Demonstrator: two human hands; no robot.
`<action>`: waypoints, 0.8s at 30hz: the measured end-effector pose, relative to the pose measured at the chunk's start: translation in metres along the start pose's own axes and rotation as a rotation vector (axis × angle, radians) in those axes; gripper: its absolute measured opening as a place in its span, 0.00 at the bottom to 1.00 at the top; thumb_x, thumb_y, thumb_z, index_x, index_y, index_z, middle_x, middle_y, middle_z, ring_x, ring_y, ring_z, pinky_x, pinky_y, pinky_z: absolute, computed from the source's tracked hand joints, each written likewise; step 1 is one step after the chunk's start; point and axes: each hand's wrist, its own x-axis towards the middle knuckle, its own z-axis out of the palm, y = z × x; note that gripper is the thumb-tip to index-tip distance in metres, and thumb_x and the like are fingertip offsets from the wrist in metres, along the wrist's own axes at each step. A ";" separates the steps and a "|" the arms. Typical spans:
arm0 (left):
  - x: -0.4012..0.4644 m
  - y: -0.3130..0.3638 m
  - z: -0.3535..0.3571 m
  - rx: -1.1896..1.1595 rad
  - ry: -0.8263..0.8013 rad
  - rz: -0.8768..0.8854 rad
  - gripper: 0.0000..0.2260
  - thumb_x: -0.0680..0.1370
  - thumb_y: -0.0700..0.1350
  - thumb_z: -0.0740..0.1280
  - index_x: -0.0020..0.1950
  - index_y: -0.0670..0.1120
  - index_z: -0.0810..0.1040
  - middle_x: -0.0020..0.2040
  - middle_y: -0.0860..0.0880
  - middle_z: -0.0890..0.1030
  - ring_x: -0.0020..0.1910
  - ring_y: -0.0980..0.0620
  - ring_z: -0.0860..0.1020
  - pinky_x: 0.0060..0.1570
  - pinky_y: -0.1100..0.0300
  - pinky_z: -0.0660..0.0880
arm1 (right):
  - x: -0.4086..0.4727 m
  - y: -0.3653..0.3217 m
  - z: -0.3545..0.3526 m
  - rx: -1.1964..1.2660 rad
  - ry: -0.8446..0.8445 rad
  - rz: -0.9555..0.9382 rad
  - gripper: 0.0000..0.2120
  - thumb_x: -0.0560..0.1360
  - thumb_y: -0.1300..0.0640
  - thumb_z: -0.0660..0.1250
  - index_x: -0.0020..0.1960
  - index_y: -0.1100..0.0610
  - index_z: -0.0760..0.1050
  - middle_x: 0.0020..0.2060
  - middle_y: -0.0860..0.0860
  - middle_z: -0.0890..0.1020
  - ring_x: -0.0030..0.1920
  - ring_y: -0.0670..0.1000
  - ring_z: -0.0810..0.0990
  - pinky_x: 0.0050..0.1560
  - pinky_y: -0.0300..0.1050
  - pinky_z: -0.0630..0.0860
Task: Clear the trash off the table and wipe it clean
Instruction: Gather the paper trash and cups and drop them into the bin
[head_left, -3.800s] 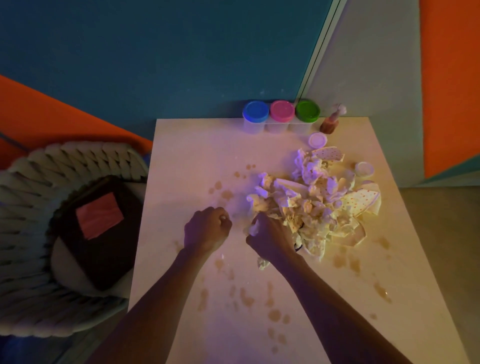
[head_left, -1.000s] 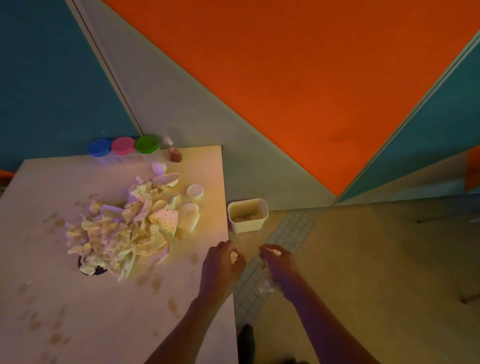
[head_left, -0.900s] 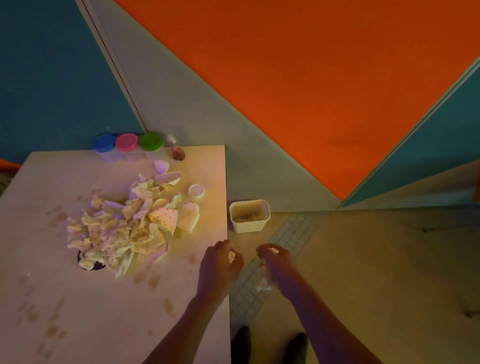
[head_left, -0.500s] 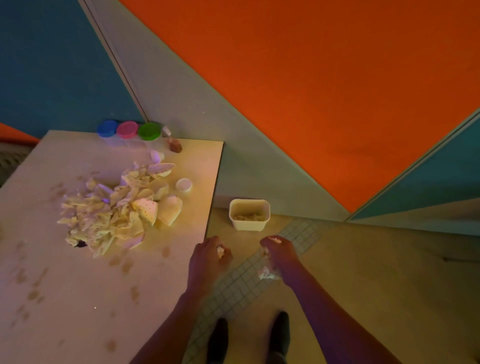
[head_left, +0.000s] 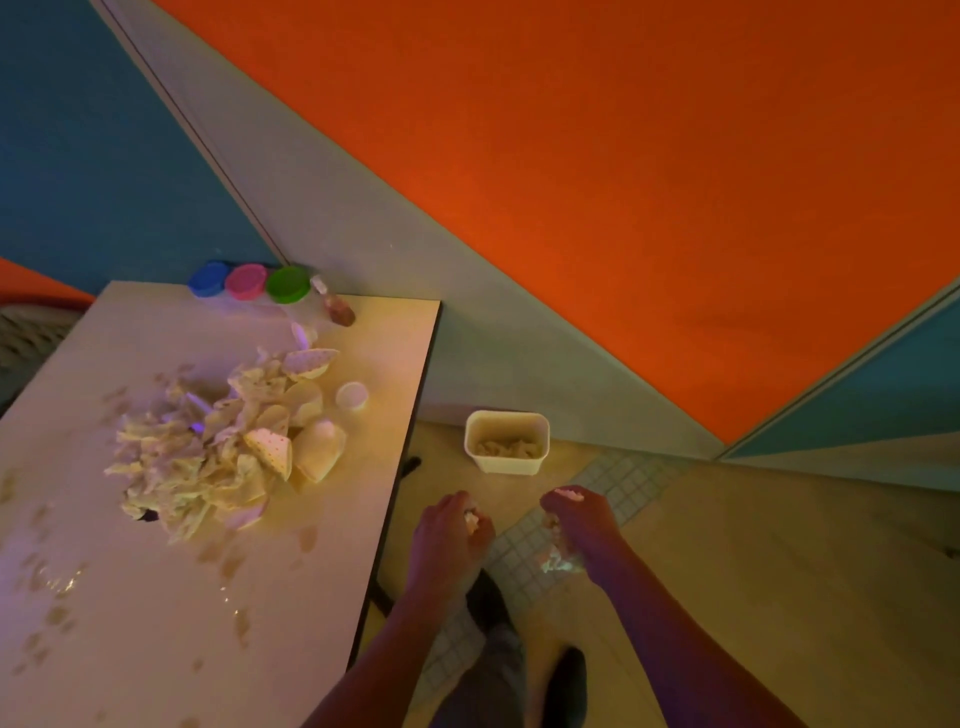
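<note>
**Scraps carried toward the bin**

Crumpled scraps are clenched in the left hand (head_left: 451, 530) and right hand (head_left: 574, 525), fingers closed tight so nothing is dropped. Both are held short of the floor bin (head_left: 506, 464). The trash pile (head_left: 218, 447) is left on the stained tabletop (head_left: 156, 597).

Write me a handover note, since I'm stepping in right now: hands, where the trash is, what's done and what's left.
Left hand: closed grip on a small wad of crumpled white paper scrap, off the table's edge.
Right hand: closed grip on more crumpled paper, over the floor.
White rectangular plastic bin: on the floor beside the table, some scraps already inside.
Pale rectangular tabletop: large heap of torn paper and paper cups remains, plus brown spill spots.
Done: part of the trash binned.
Left: drop both handfuls, clear the heap, wipe.
</note>
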 end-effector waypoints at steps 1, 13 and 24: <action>0.009 -0.001 0.003 0.003 -0.015 -0.002 0.07 0.75 0.50 0.71 0.49 0.50 0.78 0.43 0.57 0.76 0.43 0.56 0.76 0.37 0.66 0.69 | 0.008 -0.004 0.001 -0.007 0.004 0.003 0.03 0.68 0.58 0.72 0.37 0.57 0.81 0.27 0.52 0.80 0.24 0.50 0.74 0.29 0.42 0.70; 0.142 -0.014 0.019 0.004 -0.127 0.044 0.06 0.72 0.49 0.71 0.46 0.50 0.78 0.44 0.51 0.80 0.42 0.51 0.78 0.38 0.58 0.74 | 0.113 -0.067 0.036 -0.111 0.097 0.077 0.06 0.65 0.54 0.70 0.32 0.57 0.80 0.25 0.51 0.80 0.25 0.53 0.76 0.32 0.46 0.73; 0.223 -0.041 0.070 0.007 -0.195 -0.058 0.07 0.74 0.51 0.71 0.47 0.51 0.77 0.45 0.54 0.80 0.40 0.58 0.73 0.38 0.65 0.66 | 0.229 -0.055 0.059 -0.219 0.127 0.141 0.17 0.72 0.41 0.71 0.35 0.54 0.81 0.30 0.49 0.84 0.37 0.53 0.84 0.44 0.48 0.80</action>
